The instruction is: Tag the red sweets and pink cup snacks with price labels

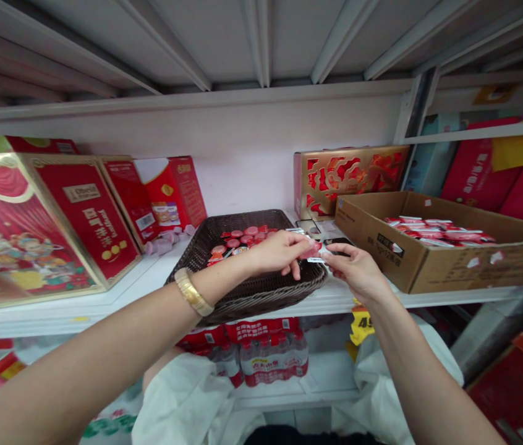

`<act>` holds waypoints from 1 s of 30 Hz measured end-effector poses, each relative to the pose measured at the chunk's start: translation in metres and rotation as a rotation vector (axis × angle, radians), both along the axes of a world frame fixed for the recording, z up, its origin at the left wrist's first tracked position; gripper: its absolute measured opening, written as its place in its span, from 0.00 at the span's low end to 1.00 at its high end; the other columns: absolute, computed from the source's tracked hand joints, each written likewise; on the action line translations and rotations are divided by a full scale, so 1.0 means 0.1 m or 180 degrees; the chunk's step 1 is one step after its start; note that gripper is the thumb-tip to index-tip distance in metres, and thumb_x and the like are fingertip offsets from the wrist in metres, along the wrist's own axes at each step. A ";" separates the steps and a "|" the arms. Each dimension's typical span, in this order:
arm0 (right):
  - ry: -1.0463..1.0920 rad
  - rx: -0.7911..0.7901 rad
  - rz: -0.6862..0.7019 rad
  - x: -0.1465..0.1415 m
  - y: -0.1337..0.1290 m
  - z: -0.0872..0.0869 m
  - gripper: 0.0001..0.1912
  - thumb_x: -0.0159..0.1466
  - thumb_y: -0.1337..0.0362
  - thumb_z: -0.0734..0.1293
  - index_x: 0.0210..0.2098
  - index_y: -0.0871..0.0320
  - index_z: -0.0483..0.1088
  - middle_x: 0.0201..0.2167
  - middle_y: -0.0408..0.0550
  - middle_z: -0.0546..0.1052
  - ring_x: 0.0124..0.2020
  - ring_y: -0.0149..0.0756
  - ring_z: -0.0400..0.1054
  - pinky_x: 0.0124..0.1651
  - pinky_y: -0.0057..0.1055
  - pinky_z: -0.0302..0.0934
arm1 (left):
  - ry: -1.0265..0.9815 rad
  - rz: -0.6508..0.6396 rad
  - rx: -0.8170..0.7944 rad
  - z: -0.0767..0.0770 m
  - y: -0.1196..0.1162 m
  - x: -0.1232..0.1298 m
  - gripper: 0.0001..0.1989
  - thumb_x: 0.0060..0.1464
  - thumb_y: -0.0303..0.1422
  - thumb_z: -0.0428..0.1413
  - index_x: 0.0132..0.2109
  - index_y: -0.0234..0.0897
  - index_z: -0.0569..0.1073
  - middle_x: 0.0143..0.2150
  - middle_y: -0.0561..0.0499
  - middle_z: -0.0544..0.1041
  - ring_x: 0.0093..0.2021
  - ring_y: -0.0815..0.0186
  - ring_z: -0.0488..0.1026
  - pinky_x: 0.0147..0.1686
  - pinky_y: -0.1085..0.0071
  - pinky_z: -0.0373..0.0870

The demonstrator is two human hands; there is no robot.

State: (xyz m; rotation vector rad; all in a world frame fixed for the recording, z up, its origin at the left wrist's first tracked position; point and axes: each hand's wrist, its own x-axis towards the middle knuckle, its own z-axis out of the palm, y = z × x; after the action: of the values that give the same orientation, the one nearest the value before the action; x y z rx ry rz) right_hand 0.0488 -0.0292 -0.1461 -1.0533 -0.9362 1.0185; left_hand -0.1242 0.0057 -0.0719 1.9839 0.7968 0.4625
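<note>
My left hand [282, 250], with a gold bangle [193, 293] on its wrist, is closed on a small red-and-white packet [316, 253]. At the packet's other side, my right hand [357, 270] pinches its edge between thumb and fingers. Both hands are over the right end of a dark woven basket [261, 303]. Inside the basket lie several round red pieces [250, 232], along with small red-and-white wrapped items. My left hand and forearm hide part of the basket. Print on the packet is too small to read.
An open cardboard box [465, 266] holding several red-and-white packets [442, 232] stands on the right. Red gift boxes [89, 210] line the left, and a gold-and-red box [352, 176] stands behind. Below the shelf are shrink-wrapped bottles [273, 358]. A slatted shelf [224, 43] hangs overhead.
</note>
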 end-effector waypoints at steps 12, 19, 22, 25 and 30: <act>-0.0099 0.1011 -0.0621 0.02 -0.35 0.16 0.22 0.44 0.55 0.77 0.34 0.57 0.70 0.20 0.40 0.75 0.22 0.27 0.65 0.28 0.26 0.60 | -0.1177 0.0588 -0.0541 0.05 -0.02 -0.05 0.14 0.64 0.37 0.48 0.36 0.31 0.71 0.24 0.51 0.74 0.20 0.74 0.70 0.21 0.78 0.63; -0.0150 0.1342 -0.0728 -0.11 -0.35 0.21 0.20 0.46 0.55 0.77 0.34 0.57 0.70 0.21 0.41 0.75 0.22 0.28 0.67 0.27 0.26 0.62 | -0.1197 0.0141 -0.1089 0.07 -0.10 -0.06 0.18 0.63 0.39 0.48 0.36 0.27 0.73 0.22 0.47 0.75 0.20 0.72 0.70 0.20 0.78 0.63; -0.0256 0.1349 -0.0761 -0.18 -0.33 0.23 0.21 0.45 0.56 0.77 0.33 0.57 0.69 0.20 0.41 0.76 0.21 0.29 0.67 0.26 0.25 0.61 | -0.1129 -0.0115 -0.1190 0.07 -0.13 -0.06 0.18 0.62 0.38 0.49 0.36 0.26 0.74 0.24 0.45 0.76 0.21 0.71 0.72 0.19 0.77 0.64; -0.0371 0.1348 -0.0865 -0.23 -0.33 0.25 0.22 0.45 0.56 0.78 0.33 0.58 0.69 0.20 0.41 0.76 0.21 0.29 0.67 0.25 0.25 0.61 | -0.1046 -0.0251 -0.0990 0.07 -0.15 -0.08 0.12 0.57 0.36 0.57 0.39 0.29 0.76 0.28 0.48 0.78 0.23 0.72 0.73 0.20 0.79 0.64; -0.0845 0.1326 -0.1174 -0.26 -0.35 0.22 0.23 0.45 0.55 0.78 0.35 0.59 0.69 0.18 0.40 0.73 0.17 0.27 0.63 0.21 0.24 0.55 | -0.0737 -0.0270 -0.0585 0.06 -0.16 -0.11 0.08 0.53 0.30 0.61 0.40 0.31 0.78 0.28 0.50 0.78 0.24 0.74 0.74 0.22 0.80 0.65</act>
State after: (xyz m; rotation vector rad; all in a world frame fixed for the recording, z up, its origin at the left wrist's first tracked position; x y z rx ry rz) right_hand 0.0229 -0.0639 -0.1241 -0.9701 -1.0627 0.3612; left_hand -0.1352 -0.0107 -0.0657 1.7493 0.5862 0.5380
